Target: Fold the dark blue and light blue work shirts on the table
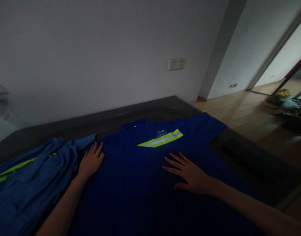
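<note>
A dark blue work shirt (130,177) lies spread out on a dark table, its collar toward the wall. Across its chest runs a yellow-green and silver reflective strip (162,139), with a small white print just above. My left hand (91,160) rests at the shirt's left shoulder, fingers stretched out, holding nothing. Over the right part of the shirt's body, my right hand (188,173) lies flat with its fingers spread. The shirt's lower part fades into shadow.
Left of the shirt lies a crumpled lighter blue garment (42,177) with a yellow-green strip. The dark table (150,109) meets a white wall with a double socket (177,64). A dark object (253,160) lies at the right. Bags (288,101) sit on the wooden floor.
</note>
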A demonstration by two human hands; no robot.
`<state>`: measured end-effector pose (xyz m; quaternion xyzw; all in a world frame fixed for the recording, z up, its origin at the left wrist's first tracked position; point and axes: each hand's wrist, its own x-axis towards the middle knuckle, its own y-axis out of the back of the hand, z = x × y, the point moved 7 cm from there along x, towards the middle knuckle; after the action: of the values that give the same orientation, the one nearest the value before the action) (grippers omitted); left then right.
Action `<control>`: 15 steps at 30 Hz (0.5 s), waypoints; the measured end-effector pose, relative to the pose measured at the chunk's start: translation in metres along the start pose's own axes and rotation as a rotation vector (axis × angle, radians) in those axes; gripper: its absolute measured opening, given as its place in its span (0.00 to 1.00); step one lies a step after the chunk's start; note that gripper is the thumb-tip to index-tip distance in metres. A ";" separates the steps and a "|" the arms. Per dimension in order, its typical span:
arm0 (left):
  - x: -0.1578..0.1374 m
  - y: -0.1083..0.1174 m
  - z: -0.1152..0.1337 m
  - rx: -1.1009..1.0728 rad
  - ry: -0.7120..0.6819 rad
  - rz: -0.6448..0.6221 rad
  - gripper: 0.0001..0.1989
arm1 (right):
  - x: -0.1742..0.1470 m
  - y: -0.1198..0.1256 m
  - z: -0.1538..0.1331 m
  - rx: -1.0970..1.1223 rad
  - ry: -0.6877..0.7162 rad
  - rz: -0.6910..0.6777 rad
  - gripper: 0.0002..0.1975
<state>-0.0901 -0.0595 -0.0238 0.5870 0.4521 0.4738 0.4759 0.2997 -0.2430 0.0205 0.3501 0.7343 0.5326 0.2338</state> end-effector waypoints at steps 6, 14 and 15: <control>0.001 -0.003 -0.002 0.020 0.017 -0.021 0.30 | -0.002 -0.004 0.003 -0.016 -0.020 -0.035 0.34; 0.000 0.000 0.001 0.047 0.009 -0.034 0.29 | -0.001 -0.004 0.003 -0.002 -0.021 -0.045 0.34; -0.001 0.001 0.002 0.048 0.009 -0.032 0.29 | -0.002 -0.004 0.004 0.006 -0.018 -0.037 0.34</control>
<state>-0.0884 -0.0604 -0.0234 0.5888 0.4749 0.4576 0.4673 0.3021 -0.2428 0.0151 0.3420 0.7400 0.5230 0.2490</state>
